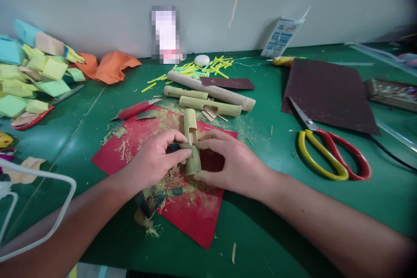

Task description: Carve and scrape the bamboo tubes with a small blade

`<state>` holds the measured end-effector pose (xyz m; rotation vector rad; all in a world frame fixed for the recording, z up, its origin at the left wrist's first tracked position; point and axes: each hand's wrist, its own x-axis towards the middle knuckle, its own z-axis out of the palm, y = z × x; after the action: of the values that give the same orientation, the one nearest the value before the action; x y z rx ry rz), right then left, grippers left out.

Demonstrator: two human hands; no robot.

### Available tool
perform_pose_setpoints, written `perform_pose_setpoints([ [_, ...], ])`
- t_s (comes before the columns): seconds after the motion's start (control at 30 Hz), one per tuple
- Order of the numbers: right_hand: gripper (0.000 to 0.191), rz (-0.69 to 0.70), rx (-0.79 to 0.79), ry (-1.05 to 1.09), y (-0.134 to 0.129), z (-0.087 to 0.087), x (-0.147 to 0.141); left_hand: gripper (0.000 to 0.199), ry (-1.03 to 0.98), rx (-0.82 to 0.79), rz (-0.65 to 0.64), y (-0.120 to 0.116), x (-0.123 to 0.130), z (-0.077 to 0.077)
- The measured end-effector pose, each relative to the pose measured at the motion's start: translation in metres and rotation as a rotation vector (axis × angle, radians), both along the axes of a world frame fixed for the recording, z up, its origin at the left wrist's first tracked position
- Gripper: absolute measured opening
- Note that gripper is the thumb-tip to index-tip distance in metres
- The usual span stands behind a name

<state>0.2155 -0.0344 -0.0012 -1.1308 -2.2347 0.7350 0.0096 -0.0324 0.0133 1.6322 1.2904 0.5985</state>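
Observation:
A short bamboo tube (193, 163) with a notch cut in its upper side stands out from me over a red sheet of paper (203, 221). My right hand (236, 160) grips the tube from the right, thumb near its close end and fingers beside the notch. My left hand (159, 154) is closed in a pinch on a small dark piece of sandpaper (175, 147), which lies against the tube just below the notch. Part of the sandpaper is hidden by the fingers. Bamboo dust, shavings and dark scraps (151, 202) are scattered over the red paper.
Beyond the paper lie two more notched bamboo tubes (224, 108), a longer stick (211, 90) and a red-handled knife (138, 109). Scissors (332, 152) and a dark sandpaper sheet (325, 91) are at right. Folded papers (42, 69) pile up at left, near a white wire frame (61, 178).

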Motion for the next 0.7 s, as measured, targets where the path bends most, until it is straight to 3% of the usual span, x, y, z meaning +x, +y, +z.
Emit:
perform_pose_setpoints([
  [0.23,0.047,0.021,0.0,0.011,-0.0005,-0.0006,-0.0014,0.016,0.063,-0.028,-0.026,-0.0009,0.0,0.0007],
  [0.4,0.045,0.034,0.0,0.031,0.0004,-0.001,-0.0031,0.013,0.1,0.102,0.046,0.0015,-0.0002,0.0019],
  [0.57,0.042,0.052,-0.038,0.055,0.0028,-0.0007,-0.0012,0.017,0.049,-0.059,0.009,-0.001,0.0004,0.0028],
  [0.7,0.04,0.069,-0.047,0.058,0.0037,0.0001,0.0,0.018,0.031,0.015,0.08,0.0006,0.0023,0.0028],
])
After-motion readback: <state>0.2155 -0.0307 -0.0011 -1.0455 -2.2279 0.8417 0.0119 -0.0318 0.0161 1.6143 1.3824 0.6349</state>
